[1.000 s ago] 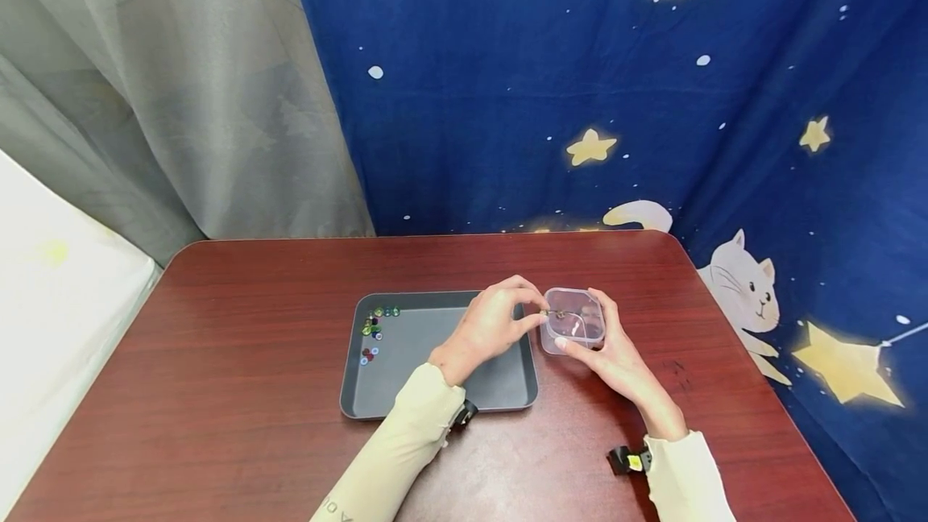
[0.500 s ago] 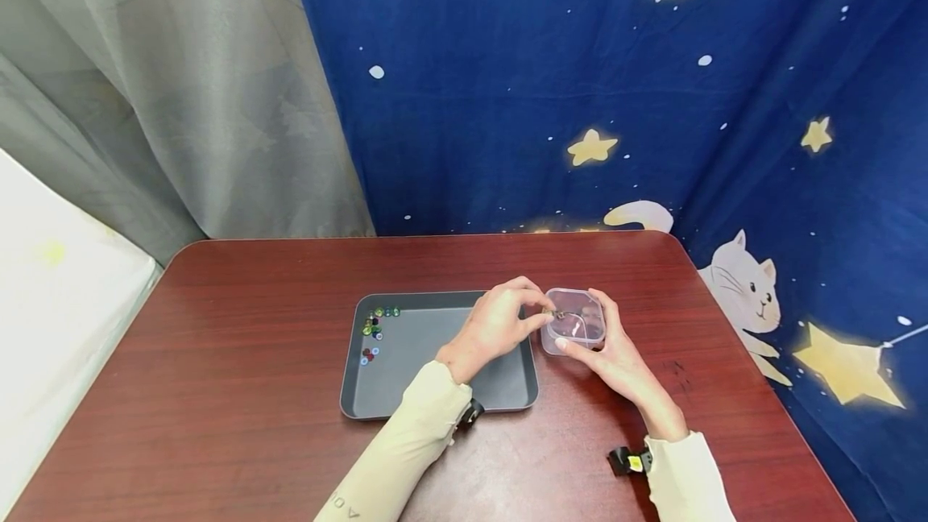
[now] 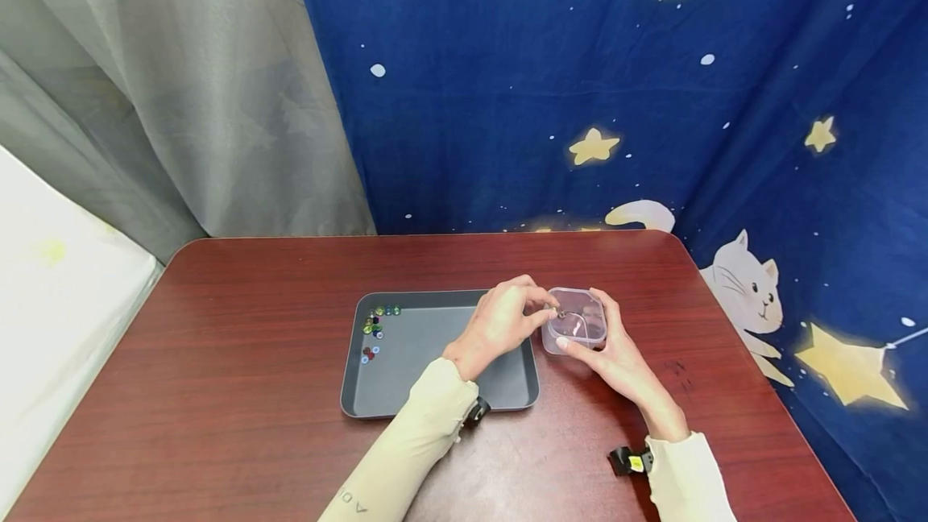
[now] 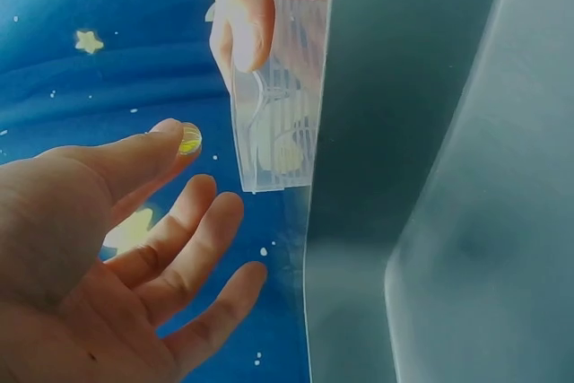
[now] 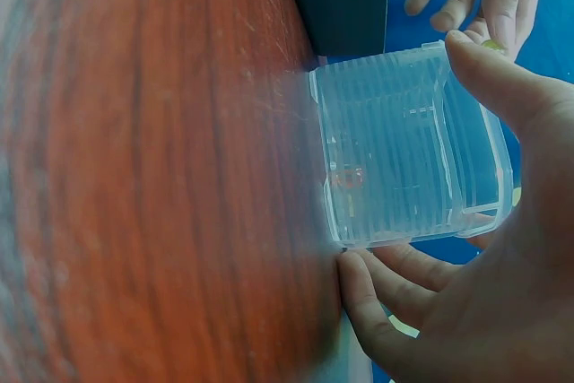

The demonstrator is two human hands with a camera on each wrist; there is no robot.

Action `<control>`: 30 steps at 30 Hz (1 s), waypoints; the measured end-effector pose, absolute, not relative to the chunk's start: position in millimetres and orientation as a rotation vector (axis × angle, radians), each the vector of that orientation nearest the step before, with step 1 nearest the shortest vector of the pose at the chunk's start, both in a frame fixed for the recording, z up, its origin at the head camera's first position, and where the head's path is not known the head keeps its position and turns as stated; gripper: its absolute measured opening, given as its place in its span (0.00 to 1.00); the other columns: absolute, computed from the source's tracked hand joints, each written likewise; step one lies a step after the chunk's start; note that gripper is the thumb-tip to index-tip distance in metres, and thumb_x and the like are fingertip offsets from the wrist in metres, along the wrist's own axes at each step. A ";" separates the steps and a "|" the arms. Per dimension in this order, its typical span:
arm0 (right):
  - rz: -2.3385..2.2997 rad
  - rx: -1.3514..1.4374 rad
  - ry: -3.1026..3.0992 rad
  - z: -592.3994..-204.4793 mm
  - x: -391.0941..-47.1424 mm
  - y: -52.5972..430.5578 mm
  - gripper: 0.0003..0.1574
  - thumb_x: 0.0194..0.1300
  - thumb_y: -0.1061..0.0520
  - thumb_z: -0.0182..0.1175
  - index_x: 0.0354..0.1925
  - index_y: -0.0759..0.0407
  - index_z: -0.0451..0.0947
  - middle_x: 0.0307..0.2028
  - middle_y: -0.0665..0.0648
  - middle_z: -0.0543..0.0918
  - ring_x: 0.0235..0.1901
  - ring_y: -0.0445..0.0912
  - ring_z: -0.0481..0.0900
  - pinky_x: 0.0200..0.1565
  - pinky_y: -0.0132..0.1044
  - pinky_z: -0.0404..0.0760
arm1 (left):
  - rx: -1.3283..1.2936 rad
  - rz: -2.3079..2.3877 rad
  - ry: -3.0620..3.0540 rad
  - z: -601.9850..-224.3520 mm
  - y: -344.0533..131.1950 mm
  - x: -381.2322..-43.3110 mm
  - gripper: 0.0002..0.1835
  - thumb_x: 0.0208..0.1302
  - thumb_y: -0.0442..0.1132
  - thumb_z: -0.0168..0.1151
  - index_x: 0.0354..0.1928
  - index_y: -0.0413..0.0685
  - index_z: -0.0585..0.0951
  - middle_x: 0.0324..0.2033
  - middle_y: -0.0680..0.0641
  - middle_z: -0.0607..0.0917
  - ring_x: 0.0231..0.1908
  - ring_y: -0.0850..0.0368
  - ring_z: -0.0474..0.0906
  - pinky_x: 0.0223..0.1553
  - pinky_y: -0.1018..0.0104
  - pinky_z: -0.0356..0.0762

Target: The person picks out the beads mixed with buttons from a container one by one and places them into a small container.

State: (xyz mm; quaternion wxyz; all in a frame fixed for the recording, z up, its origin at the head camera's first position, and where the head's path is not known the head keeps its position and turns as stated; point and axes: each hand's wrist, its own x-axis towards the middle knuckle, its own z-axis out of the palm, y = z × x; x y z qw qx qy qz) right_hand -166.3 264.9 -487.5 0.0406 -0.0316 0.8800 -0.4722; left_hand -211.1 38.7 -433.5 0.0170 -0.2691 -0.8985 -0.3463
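Note:
My left hand (image 3: pixel 499 321) pinches a small clear marble with yellow in it (image 4: pixel 190 139) between thumb and forefinger, the other fingers loosely bent. Its fingertips are right at the left rim of a clear plastic box (image 3: pixel 577 329). My right hand (image 3: pixel 616 361) grips that box, thumb at the near side and fingers round the far right. Through the ribbed wall in the right wrist view, a small reddish piece (image 5: pixel 348 177) shows low in the box. Several small green, dark, red and pale blue marbles (image 3: pixel 373 329) lie at the left end of a grey tray (image 3: pixel 413 369).
The tray stands on the red-brown wooden table (image 3: pixel 254 369), directly left of the box, under my left forearm. A blue star-patterned curtain (image 3: pixel 507 103) and a grey curtain (image 3: pixel 181 103) hang behind the table. A white surface (image 3: pixel 58 329) lies at the left.
My left hand has moved slightly to the right, its pinched fingertips now overlapping the box's left rim. The right hand and the box have stayed in place.

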 end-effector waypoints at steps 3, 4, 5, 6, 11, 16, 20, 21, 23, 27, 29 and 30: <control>-1.440 -0.088 2.695 -487.8 -165.8 265.2 0.64 0.66 0.45 0.72 0.82 0.46 0.39 0.73 0.66 0.65 0.68 0.62 0.71 0.66 0.59 0.69 | -0.831 -1.054 -2.795 -433.4 40.3 -210.8 0.06 0.68 0.46 0.71 0.45 0.63 0.91 0.37 0.56 0.85 0.38 0.60 0.85 0.36 0.74 0.75; -1.439 -0.085 2.693 -487.9 -165.7 265.3 0.64 0.66 0.45 0.72 0.82 0.45 0.39 0.73 0.66 0.65 0.68 0.62 0.71 0.66 0.59 0.69 | -0.830 -1.041 -2.795 -433.6 40.9 -210.9 0.06 0.68 0.46 0.71 0.45 0.64 0.91 0.36 0.58 0.85 0.37 0.61 0.84 0.35 0.74 0.74; -1.437 -0.082 2.695 -488.0 -165.7 265.4 0.64 0.66 0.45 0.72 0.82 0.45 0.39 0.73 0.66 0.65 0.68 0.62 0.71 0.66 0.59 0.69 | -0.829 -1.029 -2.798 -433.7 41.5 -210.9 0.06 0.68 0.47 0.71 0.45 0.65 0.91 0.35 0.59 0.84 0.35 0.63 0.83 0.34 0.75 0.73; -1.440 -0.082 2.694 -488.2 -165.8 265.5 0.64 0.66 0.45 0.72 0.82 0.45 0.39 0.73 0.66 0.65 0.68 0.62 0.71 0.66 0.59 0.69 | -0.828 -1.017 -2.801 -433.9 42.0 -211.0 0.06 0.68 0.47 0.71 0.45 0.65 0.91 0.35 0.60 0.83 0.34 0.65 0.81 0.33 0.76 0.73; -1.443 -0.090 2.693 -488.9 -166.1 265.3 0.63 0.66 0.45 0.72 0.82 0.45 0.40 0.72 0.66 0.66 0.66 0.61 0.74 0.63 0.54 0.73 | -0.826 -0.992 -2.819 -436.3 43.6 -211.6 0.07 0.68 0.47 0.71 0.46 0.66 0.91 0.32 0.61 0.82 0.31 0.68 0.76 0.31 0.75 0.71; -1.439 -0.087 2.693 -486.7 -166.0 265.2 0.63 0.66 0.45 0.72 0.81 0.44 0.40 0.72 0.66 0.67 0.65 0.61 0.75 0.62 0.53 0.74 | -0.839 -1.015 -2.817 -435.1 46.0 -210.3 0.07 0.69 0.46 0.71 0.46 0.64 0.91 0.33 0.59 0.83 0.31 0.67 0.76 0.31 0.74 0.71; -1.441 -0.076 2.691 -485.3 -165.3 266.4 0.63 0.66 0.44 0.72 0.82 0.43 0.40 0.72 0.66 0.66 0.65 0.60 0.76 0.62 0.53 0.75 | -0.862 -1.020 -2.819 -434.5 49.1 -209.7 0.08 0.69 0.45 0.71 0.48 0.63 0.91 0.34 0.59 0.84 0.31 0.67 0.77 0.32 0.75 0.72; -1.444 -0.074 2.687 -485.6 -165.0 266.4 0.63 0.66 0.44 0.72 0.82 0.43 0.40 0.73 0.66 0.66 0.65 0.60 0.76 0.61 0.53 0.75 | -0.866 -1.015 -2.823 -434.9 49.7 -209.7 0.08 0.69 0.45 0.71 0.48 0.62 0.91 0.34 0.59 0.84 0.31 0.67 0.77 0.32 0.75 0.72; -1.450 -0.075 2.678 -486.9 -164.4 266.0 0.63 0.66 0.44 0.72 0.82 0.42 0.40 0.73 0.65 0.66 0.65 0.60 0.76 0.61 0.50 0.76 | -0.865 -1.006 -2.836 -435.2 50.2 -209.5 0.09 0.69 0.45 0.71 0.48 0.63 0.91 0.35 0.59 0.84 0.32 0.67 0.78 0.32 0.75 0.72; -1.464 -0.089 2.664 -489.2 -164.6 264.9 0.63 0.66 0.44 0.72 0.81 0.43 0.40 0.72 0.65 0.67 0.64 0.59 0.77 0.58 0.42 0.78 | -0.853 -0.982 -2.859 -435.7 50.6 -210.1 0.09 0.69 0.46 0.71 0.49 0.64 0.91 0.34 0.60 0.83 0.33 0.68 0.78 0.32 0.75 0.72; -1.468 -0.090 2.665 -488.6 -165.3 265.2 0.63 0.66 0.45 0.72 0.81 0.43 0.41 0.72 0.65 0.67 0.64 0.59 0.77 0.57 0.39 0.78 | -0.855 -0.984 -2.854 -435.4 51.5 -211.1 0.09 0.69 0.47 0.71 0.49 0.64 0.91 0.34 0.60 0.83 0.33 0.68 0.78 0.33 0.75 0.72; -1.468 -0.088 2.666 -487.8 -165.7 265.8 0.62 0.66 0.45 0.72 0.81 0.43 0.41 0.72 0.65 0.66 0.64 0.59 0.77 0.57 0.40 0.78 | -0.859 -0.986 -2.849 -435.4 52.2 -211.8 0.09 0.69 0.47 0.71 0.49 0.65 0.91 0.34 0.60 0.83 0.33 0.67 0.78 0.33 0.75 0.72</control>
